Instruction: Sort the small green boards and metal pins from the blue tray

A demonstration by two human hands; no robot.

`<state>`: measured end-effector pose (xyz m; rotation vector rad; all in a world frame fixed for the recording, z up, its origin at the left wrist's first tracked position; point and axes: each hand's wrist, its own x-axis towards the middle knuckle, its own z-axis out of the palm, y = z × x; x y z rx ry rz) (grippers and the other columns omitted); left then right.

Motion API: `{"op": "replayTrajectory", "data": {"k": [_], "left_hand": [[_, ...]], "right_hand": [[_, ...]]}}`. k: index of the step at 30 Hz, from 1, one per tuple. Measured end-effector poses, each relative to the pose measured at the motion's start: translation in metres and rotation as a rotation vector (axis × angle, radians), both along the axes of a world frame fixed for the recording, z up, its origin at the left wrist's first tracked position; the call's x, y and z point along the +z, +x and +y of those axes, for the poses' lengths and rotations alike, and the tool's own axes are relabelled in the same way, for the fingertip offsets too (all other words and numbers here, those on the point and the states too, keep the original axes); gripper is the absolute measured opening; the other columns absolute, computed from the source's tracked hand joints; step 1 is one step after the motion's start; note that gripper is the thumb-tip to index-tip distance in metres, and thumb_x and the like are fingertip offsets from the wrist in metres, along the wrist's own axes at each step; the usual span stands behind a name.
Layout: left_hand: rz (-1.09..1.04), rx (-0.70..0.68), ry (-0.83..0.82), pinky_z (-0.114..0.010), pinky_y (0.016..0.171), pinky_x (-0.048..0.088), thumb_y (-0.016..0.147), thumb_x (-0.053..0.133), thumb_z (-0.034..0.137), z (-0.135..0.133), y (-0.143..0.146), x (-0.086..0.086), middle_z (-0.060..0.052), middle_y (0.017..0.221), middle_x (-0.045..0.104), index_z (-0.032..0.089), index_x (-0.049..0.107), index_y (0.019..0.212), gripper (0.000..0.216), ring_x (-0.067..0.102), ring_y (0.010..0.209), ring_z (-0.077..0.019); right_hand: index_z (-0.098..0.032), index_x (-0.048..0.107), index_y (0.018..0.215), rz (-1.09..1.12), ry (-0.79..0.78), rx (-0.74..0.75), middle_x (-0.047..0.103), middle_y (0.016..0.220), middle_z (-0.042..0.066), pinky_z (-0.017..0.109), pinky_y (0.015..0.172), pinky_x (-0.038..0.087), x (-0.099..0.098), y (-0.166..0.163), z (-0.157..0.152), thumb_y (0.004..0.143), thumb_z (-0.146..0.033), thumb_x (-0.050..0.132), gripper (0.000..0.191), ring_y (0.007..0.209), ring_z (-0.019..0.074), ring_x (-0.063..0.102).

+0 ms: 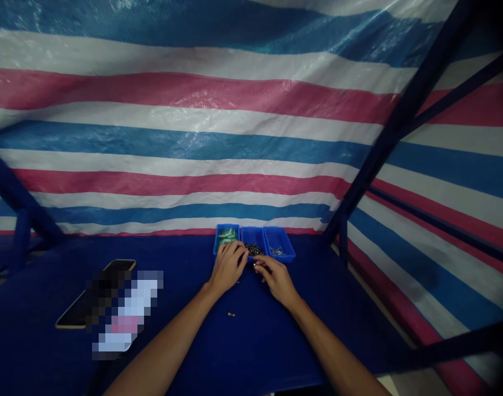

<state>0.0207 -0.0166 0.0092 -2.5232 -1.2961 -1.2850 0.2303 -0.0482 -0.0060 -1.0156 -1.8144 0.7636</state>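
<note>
Our forearms, lower frame, carry the right grip pinching a small shiny part, probably light, rigid, best held mid-body; whether the left grip pinches anything, we cannot tell.

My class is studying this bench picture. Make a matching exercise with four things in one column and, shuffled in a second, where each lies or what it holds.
Column 1
1. Left blue bin
2. Middle blue bin
3. Phone
4. Loose metal piece

Column 2
A. On the table, left of the left forearm
B. Holds a heap of small dark, shiny pieces
C. On the table, between the left and right forearms
D. Holds something green

Pairs: 1-D, 2-B, 3-A, 4-C
</note>
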Motion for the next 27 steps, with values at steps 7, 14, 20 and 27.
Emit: {"op": "replayTrajectory", "data": {"k": [7, 14, 20, 27], "left_hand": [[0.005, 0.004, 0.003, -0.042, 0.097, 0.044, 0.11, 0.048, 0.026, 0.0, 0.0008, -0.0002, -0.005, 0.115, 0.069, 0.024, 0.068, 0.109, 0.02, 0.065, 0.109, -0.0216], [0.002, 0.002, 0.005, -0.043, 0.098, 0.046, 0.109, 0.048, 0.026, 0.0002, 0.0007, 0.0, -0.006, 0.114, 0.069, 0.024, 0.069, 0.111, 0.021, 0.065, 0.107, -0.022], [0.007, 0.007, 0.003, -0.043, 0.097, 0.046, 0.11, 0.047, 0.027, -0.0006, 0.0006, 0.0012, -0.006, 0.114, 0.069, 0.025, 0.068, 0.109, 0.021, 0.065, 0.108, -0.0221], [0.01, 0.007, 0.003, -0.042, 0.098, 0.044, 0.109, 0.048, 0.026, -0.0001, 0.0006, 0.0006, -0.005, 0.115, 0.069, 0.024, 0.068, 0.109, 0.02, 0.065, 0.109, -0.0214]], "right_hand": [[-0.024, 0.069, 0.125, -0.01, 0.054, -0.025, 0.066, 0.1, 0.007, 0.027, 0.058, 0.058, 0.0042, 0.0008, -0.0012, 0.112, -0.044, 0.042, 0.036, 0.071, 0.0157, 0.064], [-0.025, 0.059, 0.11, 0.016, -0.011, -0.111, 0.064, 0.085, 0.0, 0.025, 0.056, 0.056, 0.0035, -0.0005, -0.0011, 0.105, -0.049, 0.056, 0.024, 0.065, 0.0156, 0.064], [-0.025, 0.055, 0.111, 0.03, -0.01, -0.14, 0.061, 0.079, -0.002, 0.025, 0.055, 0.053, 0.0027, 0.0008, -0.0011, 0.105, -0.049, 0.056, 0.024, 0.056, 0.014, 0.06], [-0.025, 0.06, 0.115, -0.044, 0.041, -0.194, 0.061, 0.078, -0.002, 0.026, 0.06, 0.053, 0.0029, 0.0022, -0.0024, 0.107, -0.046, 0.053, 0.023, 0.062, 0.0157, 0.063]]}}
